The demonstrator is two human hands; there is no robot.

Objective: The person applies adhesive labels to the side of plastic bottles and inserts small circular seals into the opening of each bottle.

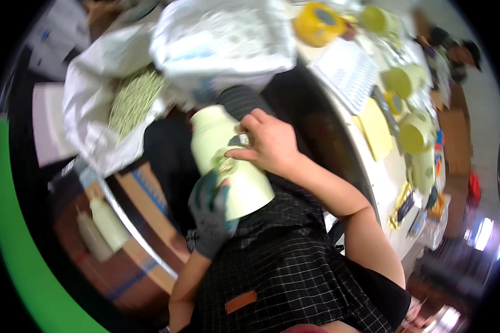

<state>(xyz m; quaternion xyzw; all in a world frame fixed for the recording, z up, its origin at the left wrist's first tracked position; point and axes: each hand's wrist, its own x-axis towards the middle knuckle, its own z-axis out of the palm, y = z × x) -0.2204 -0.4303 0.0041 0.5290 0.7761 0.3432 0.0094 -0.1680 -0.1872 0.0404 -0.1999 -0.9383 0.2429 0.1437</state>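
Observation:
A pale green bottle-shaped housing (250, 191) lies tilted across my lap, its narrower neck pointing away from me. My left hand (210, 213), in a grey and teal glove, grips its left side near the wide end. A round fitting with something tan inside (226, 164) shows on the housing's upper side. My bare right hand (272, 141) is closed at the housing's right side, with its thumb reaching toward that fitting. Between its fingers and thumb is a small dark and silver part (240, 140), too blurred to name.
Ahead stand a white bag of thin green strips (136, 102) and a white-lined bin of clear pieces (222, 36). The right-hand table holds a yellow device (318, 24), a white ridged tray (347, 72), a yellow sheet (376, 130) and several green housings (416, 133). Pale bottles (108, 222) lie lower left.

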